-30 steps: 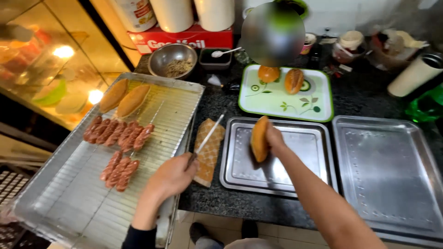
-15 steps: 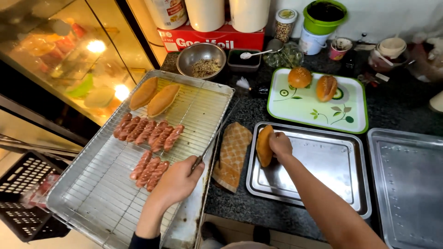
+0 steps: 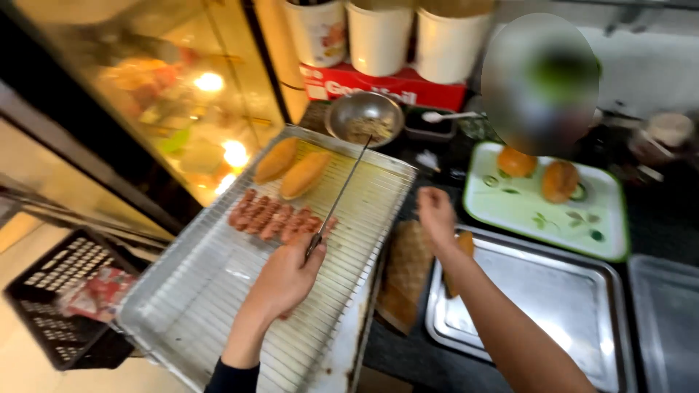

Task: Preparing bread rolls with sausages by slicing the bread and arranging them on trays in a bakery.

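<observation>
My left hand (image 3: 284, 280) is closed on a long thin metal skewer (image 3: 342, 193), over the wire rack tray (image 3: 218, 306). The skewer's tip points at a steel bowl (image 3: 364, 120). A row of reddish sausages (image 3: 273, 218) lies just beyond the hand, and two long bread rolls (image 3: 291, 169) lie further back. My right hand (image 3: 437, 215) holds a bread roll (image 3: 464, 244) on edge over the near-left corner of a steel tray (image 3: 524, 306). My forearm hides most of the roll.
A brown woven mat (image 3: 404, 273) lies between the rack and the steel tray. Two round buns (image 3: 539, 171) sit on a green-rimmed tray (image 3: 604, 236). A second steel tray (image 3: 666, 320) is at right, a black crate (image 3: 65, 291) low left, and white tubs (image 3: 378, 36) and a red box (image 3: 378, 86) behind.
My left hand has swung the skewer from lying across the rack edge to pointing up at the bowl. The nearer group of sausages is no longer seen. My right hand keeps the roll.
</observation>
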